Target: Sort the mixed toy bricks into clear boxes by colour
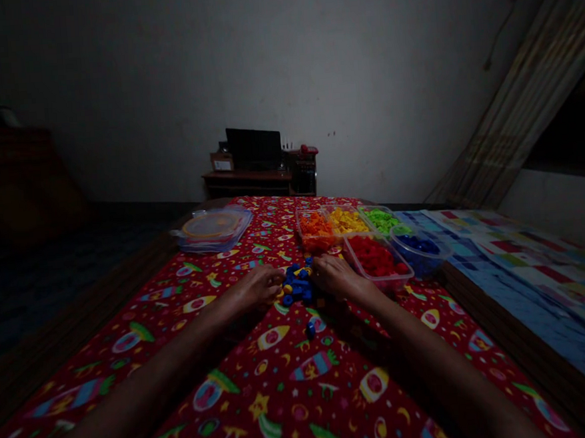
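A small pile of blue and yellow plastic pieces [298, 282] lies on the red patterned cloth [265, 394]. At its left edge is my left hand [263, 284], fingers curled in with the tips against the pieces. My right hand [332, 275] bends down over the right edge of the pile, its fingers closed and partly hidden behind the knuckles. What either hand holds is too small and dark to make out. One blue piece [311, 330] sits apart, nearer to me.
Clear containers hold orange pieces [315, 224], yellow pieces [347, 220], green pieces [381, 221], red pieces [375, 256] and blue pieces [418, 245], right of the pile. Stacked clear lids [212, 230] lie at the far left. A monitor [254, 148] stands by the wall.
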`<action>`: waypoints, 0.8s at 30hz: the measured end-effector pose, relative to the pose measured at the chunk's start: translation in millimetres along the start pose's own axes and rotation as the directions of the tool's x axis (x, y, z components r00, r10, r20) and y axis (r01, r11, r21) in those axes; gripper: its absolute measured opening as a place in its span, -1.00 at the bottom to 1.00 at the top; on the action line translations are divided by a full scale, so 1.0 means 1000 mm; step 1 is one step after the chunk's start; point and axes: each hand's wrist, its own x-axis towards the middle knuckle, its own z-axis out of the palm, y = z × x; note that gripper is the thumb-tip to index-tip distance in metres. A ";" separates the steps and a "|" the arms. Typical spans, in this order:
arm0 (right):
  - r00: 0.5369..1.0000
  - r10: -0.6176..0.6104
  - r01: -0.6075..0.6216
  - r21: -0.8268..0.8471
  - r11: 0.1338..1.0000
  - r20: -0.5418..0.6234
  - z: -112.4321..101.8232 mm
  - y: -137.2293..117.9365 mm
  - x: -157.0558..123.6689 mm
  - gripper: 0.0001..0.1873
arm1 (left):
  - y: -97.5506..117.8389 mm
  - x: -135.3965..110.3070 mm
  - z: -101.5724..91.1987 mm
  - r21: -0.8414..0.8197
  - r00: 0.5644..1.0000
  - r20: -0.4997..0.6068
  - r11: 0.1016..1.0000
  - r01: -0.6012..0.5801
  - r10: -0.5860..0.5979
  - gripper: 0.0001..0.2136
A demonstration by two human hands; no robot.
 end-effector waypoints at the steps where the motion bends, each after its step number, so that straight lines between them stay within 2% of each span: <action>1: 1.000 0.012 -0.012 0.020 1.000 -0.002 -0.003 0.001 0.001 -0.77 | 0.002 0.001 -0.001 -0.013 1.000 -0.020 1.000 0.022 -0.022 -0.74; 5: 0.997 0.076 -0.077 0.172 0.982 0.015 -0.016 0.007 0.007 -0.80 | 0.003 0.004 -0.004 -0.168 0.984 -0.093 0.976 0.135 -0.152 -0.71; 8: 0.991 0.137 -0.128 0.326 0.937 -0.004 -0.018 0.011 0.011 -0.75 | -0.003 0.006 -0.003 -0.396 0.967 -0.071 0.897 0.196 -0.243 -0.62; 10: 0.989 0.147 -0.128 0.369 0.920 -0.023 -0.017 0.013 0.014 -0.75 | -0.007 0.006 -0.005 -0.462 0.969 -0.029 0.863 0.204 -0.245 -0.59; 13: 0.993 0.116 -0.103 0.347 0.932 -0.016 -0.015 0.015 0.015 -0.73 | -0.010 0.002 -0.017 -0.360 0.982 0.106 0.915 0.182 -0.154 -0.62; 17: 0.994 0.102 -0.087 0.322 0.943 -0.029 -0.013 0.020 0.013 -0.69 | -0.007 -0.007 -0.038 -0.178 0.965 0.248 0.975 0.136 -0.089 -0.69; 20: 0.996 0.090 -0.077 0.327 0.942 -0.023 -0.016 0.021 0.010 -0.73 | -0.001 -0.011 -0.041 -0.102 0.950 0.291 0.983 0.150 -0.114 -0.70; 24: 0.998 0.049 -0.057 0.346 0.937 0.032 -0.023 0.015 0.005 -0.76 | 0.008 -0.013 -0.031 -0.038 0.948 0.289 0.988 0.147 -0.130 -0.75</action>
